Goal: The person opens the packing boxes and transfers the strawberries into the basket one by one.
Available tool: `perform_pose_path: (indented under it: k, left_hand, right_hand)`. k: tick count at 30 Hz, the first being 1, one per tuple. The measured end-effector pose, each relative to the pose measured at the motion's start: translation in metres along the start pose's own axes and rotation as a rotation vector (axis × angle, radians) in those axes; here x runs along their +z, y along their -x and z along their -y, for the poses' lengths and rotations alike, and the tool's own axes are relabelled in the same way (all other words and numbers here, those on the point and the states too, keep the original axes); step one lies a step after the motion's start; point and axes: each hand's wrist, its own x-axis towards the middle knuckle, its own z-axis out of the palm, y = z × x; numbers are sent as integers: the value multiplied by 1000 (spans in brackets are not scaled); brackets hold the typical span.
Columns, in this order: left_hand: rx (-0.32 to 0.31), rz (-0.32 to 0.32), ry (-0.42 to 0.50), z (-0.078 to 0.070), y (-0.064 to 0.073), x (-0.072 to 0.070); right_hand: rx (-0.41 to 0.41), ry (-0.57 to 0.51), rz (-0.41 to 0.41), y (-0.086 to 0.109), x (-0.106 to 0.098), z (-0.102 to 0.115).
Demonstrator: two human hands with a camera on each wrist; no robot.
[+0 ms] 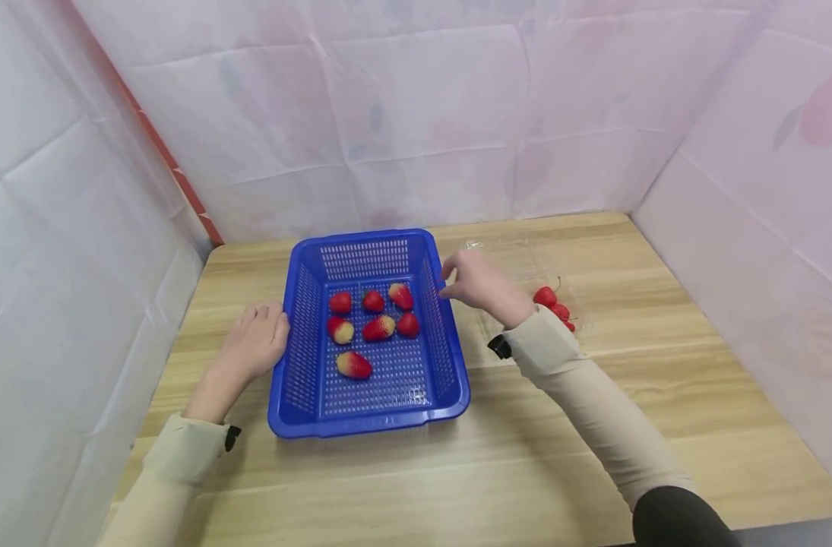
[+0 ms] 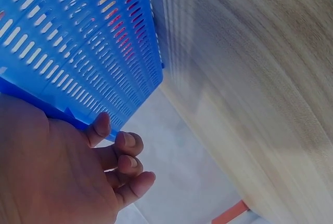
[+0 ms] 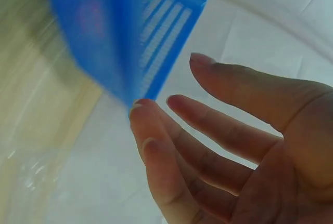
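Observation:
A blue plastic basket [image 1: 371, 426] with slotted walls stands on the wooden table. Inside lie several strawberries [image 1: 378, 328], some red and some pale at one end. At its left rim is my left hand [image 1: 257, 338], which grips the edge with curled fingers outside the wall; its thumb is hidden in the left wrist view. My right hand [image 1: 480, 285] is at the right rim. In the right wrist view its fingertips [image 3: 143, 104] meet the basket's edge, while the thumb stands apart from it.
Right of the basket lies a clear plastic container [image 1: 511, 258], partly behind the right hand. Several red cherries [image 1: 545, 296] with stems are at its right side. White printed cloth [image 1: 416, 114] encloses the table [image 1: 402, 494] at the back and sides.

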Motion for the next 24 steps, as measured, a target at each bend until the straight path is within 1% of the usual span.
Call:
perform_pose_path:
  k: [4,8,10,16,19,22,24]
  left_hand:
    - [-3,13,3,0,0,0]
    - [7,6,9,0,2,1]
    - [10,0,10,0,3,1]
    - [7,-4,15,1,2,2]
    - [1,1,18,0,1,2]
    - [-1,3,16,0,0,1]
    - [-2,4,14,0,0,1]
  right_hand:
    - [77,-10,-31,6,-4,-30]
    - [174,14,-54,12,-7,-62]
    - [204,23,-65,16,-7,-77]
    - [327,-77,-75,33,-8,-117]
    - [338,-34,-113,38,-8,-134]
    - [330,44,-148,40,-6,-146]
    - [344,51,-146,40,-4,-152]
